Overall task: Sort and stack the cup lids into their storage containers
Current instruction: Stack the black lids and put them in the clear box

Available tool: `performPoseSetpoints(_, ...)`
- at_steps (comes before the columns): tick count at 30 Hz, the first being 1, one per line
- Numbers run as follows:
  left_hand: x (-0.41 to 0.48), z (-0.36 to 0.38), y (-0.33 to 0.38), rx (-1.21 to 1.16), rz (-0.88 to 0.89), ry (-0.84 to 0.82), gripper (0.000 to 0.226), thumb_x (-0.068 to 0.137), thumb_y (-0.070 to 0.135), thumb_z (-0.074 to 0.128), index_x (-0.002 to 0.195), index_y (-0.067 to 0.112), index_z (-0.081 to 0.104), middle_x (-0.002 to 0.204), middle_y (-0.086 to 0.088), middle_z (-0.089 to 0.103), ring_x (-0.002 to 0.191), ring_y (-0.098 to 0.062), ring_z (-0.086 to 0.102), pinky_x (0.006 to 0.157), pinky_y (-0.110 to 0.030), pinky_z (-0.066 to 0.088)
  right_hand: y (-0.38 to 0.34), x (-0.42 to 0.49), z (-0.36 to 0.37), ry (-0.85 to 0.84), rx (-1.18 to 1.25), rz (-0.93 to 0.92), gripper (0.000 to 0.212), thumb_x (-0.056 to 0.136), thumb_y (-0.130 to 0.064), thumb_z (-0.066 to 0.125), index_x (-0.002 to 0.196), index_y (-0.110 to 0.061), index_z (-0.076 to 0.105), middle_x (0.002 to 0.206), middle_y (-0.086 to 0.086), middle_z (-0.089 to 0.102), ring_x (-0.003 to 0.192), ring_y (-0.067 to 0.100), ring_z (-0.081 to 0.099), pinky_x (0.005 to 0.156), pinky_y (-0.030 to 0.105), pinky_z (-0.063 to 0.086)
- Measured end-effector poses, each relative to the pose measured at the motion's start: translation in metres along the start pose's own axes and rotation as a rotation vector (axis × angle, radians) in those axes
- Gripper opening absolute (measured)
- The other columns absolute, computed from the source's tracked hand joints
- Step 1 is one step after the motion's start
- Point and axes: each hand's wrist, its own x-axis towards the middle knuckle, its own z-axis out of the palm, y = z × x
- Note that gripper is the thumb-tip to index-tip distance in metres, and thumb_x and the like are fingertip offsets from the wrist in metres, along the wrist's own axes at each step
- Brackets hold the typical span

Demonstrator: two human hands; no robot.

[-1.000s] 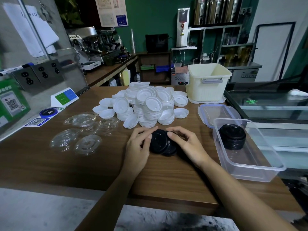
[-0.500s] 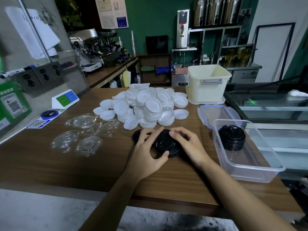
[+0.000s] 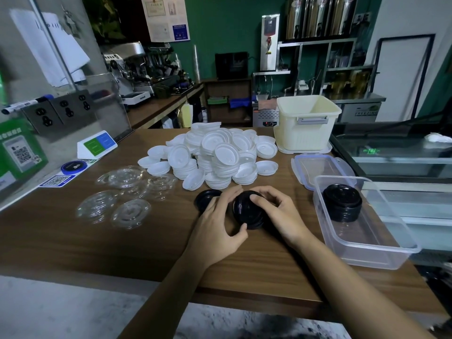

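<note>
Left hand and right hand both curl round a glossy black lid stack on the grainy wooden counter, just left of the clear plastic tub. A ribbed, round second stack sits inside the tub.

Black lids, white lids, cream bin, wood-grain brown table.

Glossy black plastic lids lie on a smooth wood-grain table beside a clear plastic container.

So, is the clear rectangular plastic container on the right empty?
No, a stack of round black plastic lids sits inside the clear rectangular plastic container.
</note>
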Motion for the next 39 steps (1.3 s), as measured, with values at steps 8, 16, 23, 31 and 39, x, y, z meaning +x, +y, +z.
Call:
performPoseSetpoints(8, 0.001, 0.003, -0.002, -0.037, -0.068, 0.048, 0.082, 0.075, 0.045, 0.086, 0.145, 0.031, 0.046, 0.122, 0.019, 0.054, 0.103, -0.011, 0.063, 0.084, -0.030, 0.057, 0.001, 0.001, 0.000, 0.000, -0.004, 0.005, 0.015, 0.097, -0.008, 0.070, 0.111, -0.005, 0.074, 0.108, 0.007, 0.078, 0.103, 0.011, 0.070, 0.094, 0.025, 0.053)
performPoseSetpoints(16, -0.001, 0.001, 0.005, 0.059, 0.015, 0.034, 0.075, 0.077, 0.030, 0.078, 0.146, 0.027, 0.048, 0.127, 0.019, 0.060, 0.116, -0.006, 0.057, 0.095, -0.031, 0.053, 0.002, 0.001, -0.001, -0.018, 0.031, 0.006, 0.016, 0.097, -0.007, 0.069, 0.112, -0.003, 0.076, 0.112, 0.012, 0.078, 0.107, 0.019, 0.070, 0.103, 0.037, 0.052)
performPoseSetpoints(23, 0.000, 0.000, 0.002, -0.017, -0.016, 0.005, 0.073, 0.081, 0.029, 0.079, 0.147, 0.028, 0.047, 0.133, 0.019, 0.059, 0.123, -0.009, 0.058, 0.099, -0.029, 0.052, 0.004, 0.002, -0.002, -0.008, 0.066, -0.003, 0.020, 0.097, -0.007, 0.071, 0.116, -0.003, 0.074, 0.113, 0.012, 0.078, 0.108, 0.019, 0.071, 0.101, 0.035, 0.054)
performPoseSetpoints(31, 0.004, 0.000, -0.011, -0.309, -0.298, 0.005, 0.043, 0.092, 0.036, 0.072, 0.134, 0.033, 0.064, 0.115, 0.018, 0.071, 0.101, -0.016, 0.072, 0.090, -0.029, 0.059, 0.002, 0.001, -0.001, -0.057, 0.051, 0.005, 0.025, 0.097, -0.007, 0.070, 0.121, -0.007, 0.071, 0.113, 0.014, 0.077, 0.105, 0.015, 0.071, 0.096, 0.025, 0.055)
performPoseSetpoints(39, 0.006, -0.001, -0.013, -0.355, -0.257, 0.049, 0.037, 0.097, 0.026, 0.066, 0.134, 0.023, 0.068, 0.117, 0.010, 0.072, 0.100, -0.020, 0.070, 0.088, -0.027, 0.057, 0.000, 0.000, 0.003, -0.070, 0.032, 0.021, 0.025, 0.094, -0.015, 0.074, 0.118, -0.008, 0.076, 0.110, 0.013, 0.079, 0.102, 0.015, 0.072, 0.097, 0.028, 0.056)
